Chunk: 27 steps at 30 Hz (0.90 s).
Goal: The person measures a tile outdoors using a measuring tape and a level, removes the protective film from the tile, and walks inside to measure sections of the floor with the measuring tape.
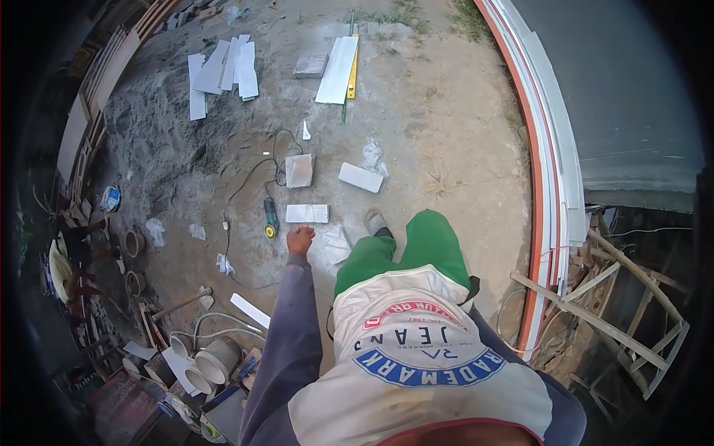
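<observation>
My left hand hangs in front of me with its fingers loosely bent, the thumb side apart, and nothing visible in it. In the picture it lies just below a white tile stack on the ground. Left of that stack lies an angle grinder with a yellow-centred disc, its dark cord looping away over the dirt. A square, dusty block or tile stack sits farther off, and another white stack lies to its right beside crumpled clear plastic. My right hand is hidden behind my body.
Long white strips lie at the far left. A white board rests beside a yellow level. Buckets and a hoe crowd the near left, where another person is at work. Wooden framing stands right.
</observation>
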Available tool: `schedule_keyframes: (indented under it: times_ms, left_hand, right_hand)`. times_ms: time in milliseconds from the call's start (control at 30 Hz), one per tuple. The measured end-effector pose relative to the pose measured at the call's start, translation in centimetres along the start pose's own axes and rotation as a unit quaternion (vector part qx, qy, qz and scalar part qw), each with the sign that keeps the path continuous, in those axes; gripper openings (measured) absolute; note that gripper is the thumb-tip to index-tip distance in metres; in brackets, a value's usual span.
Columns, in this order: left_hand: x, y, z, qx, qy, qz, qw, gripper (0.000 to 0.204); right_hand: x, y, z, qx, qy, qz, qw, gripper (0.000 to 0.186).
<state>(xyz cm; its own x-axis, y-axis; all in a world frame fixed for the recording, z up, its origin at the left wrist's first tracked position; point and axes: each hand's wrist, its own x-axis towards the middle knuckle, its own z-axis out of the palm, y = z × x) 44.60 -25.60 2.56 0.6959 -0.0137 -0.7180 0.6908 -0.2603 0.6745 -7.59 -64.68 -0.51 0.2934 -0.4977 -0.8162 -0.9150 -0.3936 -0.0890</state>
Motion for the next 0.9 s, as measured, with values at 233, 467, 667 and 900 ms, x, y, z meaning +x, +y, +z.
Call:
schedule_keyframes:
  times_ms: [233,467,667,900]
  left_hand:
    - [6.3,27.7,14.4,0.007,-0.1,0.127,0.987,0.041]
    - [18.3,19.6,12.0,0.199,-0.016,-0.025,0.979,0.044]
    - [19.2,28.3,18.8,-0.006,-0.036,-0.233,0.972,0.061]
    - [34.8,41.9,23.9,0.173,-0.075,-0.221,0.957,0.068]
  right_hand:
    - [7.1,-11.2,-14.2,0.02,-0.025,0.022,0.999,0.028]
    - [29.3,-31.5,-36.2,-0.377,-0.093,-0.268,0.882,0.015]
    - [47.8,-49.1,-51.0,-0.002,0.138,-0.182,0.974,0.028]
    - [56.7,-67.9,-49.5,0.061,0.015,-0.205,0.977,0.029]
